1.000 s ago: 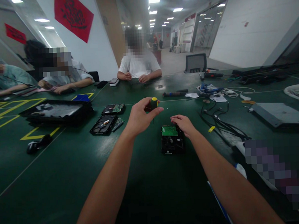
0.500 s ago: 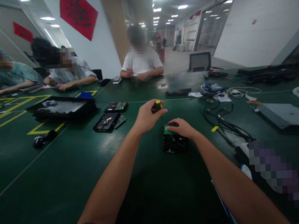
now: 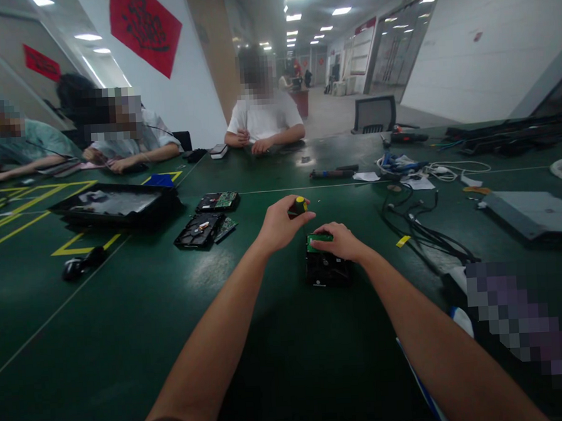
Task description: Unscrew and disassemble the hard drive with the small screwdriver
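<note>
A black hard drive [image 3: 326, 272] with a green circuit board [image 3: 315, 244] at its far end lies flat on the table in front of me. My right hand [image 3: 336, 238] grips the drive's far right part, its thumb lying over the board. Just beyond and to the left, my left hand [image 3: 285, 219] is closed around a screwdriver [image 3: 301, 204] with a yellow-topped handle. The screwdriver stands roughly upright above the drive's far edge. Its tip is too small and hidden to make out.
To the left lie an opened hard drive [image 3: 198, 231], a loose circuit board [image 3: 225, 228], another drive [image 3: 217, 202] and a black tray [image 3: 120, 206]. Black cables [image 3: 426, 234] and a grey metal box [image 3: 535, 216] are on the right. Several people sit across the table.
My left hand has come down slightly with the screwdriver, closer to the drive. The right hand stays on the hard drive, its thumb shifted a little left over the board.
</note>
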Motion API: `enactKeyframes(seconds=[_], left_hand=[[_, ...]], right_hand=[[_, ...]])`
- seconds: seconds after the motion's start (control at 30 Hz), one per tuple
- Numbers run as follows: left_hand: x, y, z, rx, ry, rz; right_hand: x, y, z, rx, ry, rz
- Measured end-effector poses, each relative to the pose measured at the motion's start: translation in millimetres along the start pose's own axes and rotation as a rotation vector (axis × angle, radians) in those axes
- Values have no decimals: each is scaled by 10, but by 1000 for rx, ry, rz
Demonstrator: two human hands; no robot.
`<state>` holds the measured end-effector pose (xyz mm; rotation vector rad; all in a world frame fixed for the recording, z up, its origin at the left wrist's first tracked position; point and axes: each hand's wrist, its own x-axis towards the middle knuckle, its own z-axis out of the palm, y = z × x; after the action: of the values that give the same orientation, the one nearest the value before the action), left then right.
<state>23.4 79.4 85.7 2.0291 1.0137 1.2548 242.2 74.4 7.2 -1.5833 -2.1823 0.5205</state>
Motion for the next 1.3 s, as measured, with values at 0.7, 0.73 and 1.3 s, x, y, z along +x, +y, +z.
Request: enactKeyframes(seconds=[0.7, 0.73, 1.3], left_hand=[[1, -42, 24, -14, 83, -17], [2, -46, 28, -15, 79, -21], [-8, -123, 83, -13, 76, -48]], right_hand=[[-44, -54, 24, -36, 41, -1], [-45, -52, 23, -33, 43, -6], [-56, -76, -5, -37, 22, -11]])
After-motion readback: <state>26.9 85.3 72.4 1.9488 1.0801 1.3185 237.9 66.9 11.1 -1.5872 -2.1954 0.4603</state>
